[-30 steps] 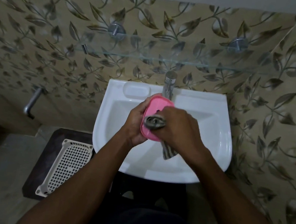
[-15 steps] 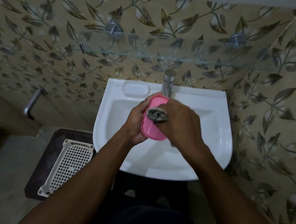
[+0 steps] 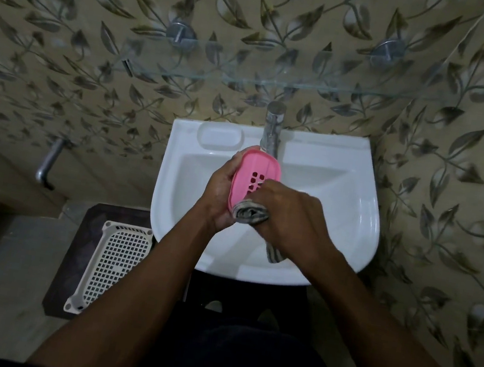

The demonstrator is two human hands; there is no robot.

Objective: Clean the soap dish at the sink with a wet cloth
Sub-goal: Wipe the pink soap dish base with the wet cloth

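**Wiping the pink soap dish over the sink**

Lying at far left on the floor: a white perforated tray (image 3: pixel 113 264), resting on a dark mat (image 3: pixel 77 255) beside the basin. Gripping the soap dish (image 3: pixel 253 174) from its left edge with the left hand (image 3: pixel 221 193), fingers wrapped behind it, thumb along the rim. Tilting the dish up on edge above the white sink (image 3: pixel 358 201), just in front of the steel tap (image 3: pixel 272 128), slotted face turned toward the camera. Pressing a bunched grey striped cloth (image 3: pixel 251 213) against the dish's lower end with the right hand (image 3: pixel 290 219), fingers clenched around the wad, a tail of cloth hanging below the wrist toward the sink's front rim. Spanning the leaf-patterned wall above: a glass shelf (image 3: pixel 281 85).
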